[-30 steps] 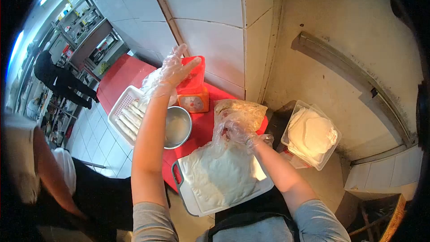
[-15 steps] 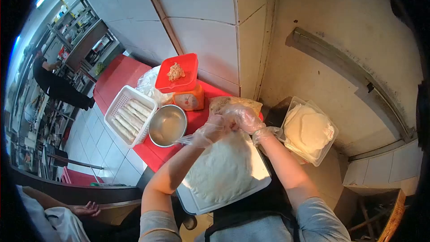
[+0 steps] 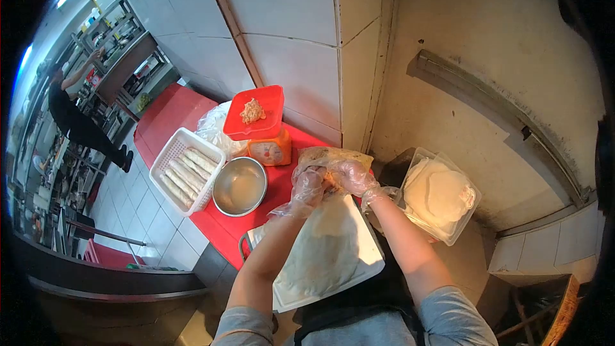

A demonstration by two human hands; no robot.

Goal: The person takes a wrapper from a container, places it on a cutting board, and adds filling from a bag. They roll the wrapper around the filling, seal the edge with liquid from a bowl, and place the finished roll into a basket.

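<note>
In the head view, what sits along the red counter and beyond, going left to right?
White basket of rolls → metal bowl → orange scale with red tray → left hand → right hand → clear tub of wrappers.

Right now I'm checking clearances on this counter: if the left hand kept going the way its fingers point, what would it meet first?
The left hand points up and right, toward the wall. It would probably first meet the right hand, then the plastic bag of filling just beyond. Depth is hard to judge here.
</note>
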